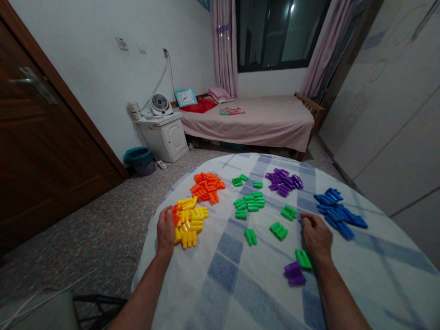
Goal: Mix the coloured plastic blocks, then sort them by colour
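Observation:
My left hand (165,229) is curled at the table's left side, its fingers closed around orange plastic pieces (175,218) that show beside it. Against them lies a pile of yellow tube-shaped plastic pieces (191,224). My right hand (315,235) is on the right with thumb and fingers drawn together; whatever is in the pinch is too small to make out. Close to its wrist are a green piece (303,259) and a purple piece (294,274). Left of the hand, more green pieces (278,230) lie in small groups, with a larger green cluster (249,202) mid-table.
On the checked tablecloth (201,299) are an orange pile (206,186), a purple pile (282,181) and a blue pile (339,212). Beyond the table stand a bed (257,120), a white cabinet (166,134) with a fan, and a teal bin (139,157).

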`<state>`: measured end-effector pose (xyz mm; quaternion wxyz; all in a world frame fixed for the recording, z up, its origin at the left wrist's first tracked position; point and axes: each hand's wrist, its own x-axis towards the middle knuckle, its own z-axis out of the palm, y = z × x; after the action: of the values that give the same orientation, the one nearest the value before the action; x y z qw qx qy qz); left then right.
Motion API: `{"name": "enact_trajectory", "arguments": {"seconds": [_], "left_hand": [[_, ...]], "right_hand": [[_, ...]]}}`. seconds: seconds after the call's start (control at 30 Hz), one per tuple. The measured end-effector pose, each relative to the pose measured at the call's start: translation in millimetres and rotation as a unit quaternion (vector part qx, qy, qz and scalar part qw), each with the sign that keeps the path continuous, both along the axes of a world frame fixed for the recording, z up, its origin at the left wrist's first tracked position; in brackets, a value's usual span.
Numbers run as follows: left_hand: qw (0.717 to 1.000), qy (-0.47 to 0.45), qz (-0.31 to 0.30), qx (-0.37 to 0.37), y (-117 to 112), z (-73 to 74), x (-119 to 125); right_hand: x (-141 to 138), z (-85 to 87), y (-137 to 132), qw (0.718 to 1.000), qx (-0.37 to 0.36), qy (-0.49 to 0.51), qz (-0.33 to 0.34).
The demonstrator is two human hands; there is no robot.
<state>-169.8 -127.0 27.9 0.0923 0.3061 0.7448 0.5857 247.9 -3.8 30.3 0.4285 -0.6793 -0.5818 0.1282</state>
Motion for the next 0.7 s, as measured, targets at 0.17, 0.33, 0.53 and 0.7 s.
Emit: {"name": "enact_trajectory", "arguments": {"seconds": [0.17, 0.33, 0.53, 0.7], "left_hand": [[1.000, -0.014, -0.003, -0.001, -0.4, -7.8, -14.5], [0.991, 0.126, -0.012, -0.048, -9.0, 1.0, -10.1], [0.964, 0.250, -0.055, -0.076, -12.1, 13.0, -4.3], [0.987, 0.149, -0.020, -0.062, -4.0, 12.6, -14.2]], "right_hand": [[0.5, -0.9, 0.1, 1.000, 0.003, 0.001, 0.000], [0.1, -0.2, 0.0, 1.000, -0.006, 0.000, -0.004], [1.5, -2.0, 1.5, 1.000, -0.011, -0.006, -0.003], [1.5, -3.6, 1.2, 1.000, 0.014, -0.006, 0.007]]}}
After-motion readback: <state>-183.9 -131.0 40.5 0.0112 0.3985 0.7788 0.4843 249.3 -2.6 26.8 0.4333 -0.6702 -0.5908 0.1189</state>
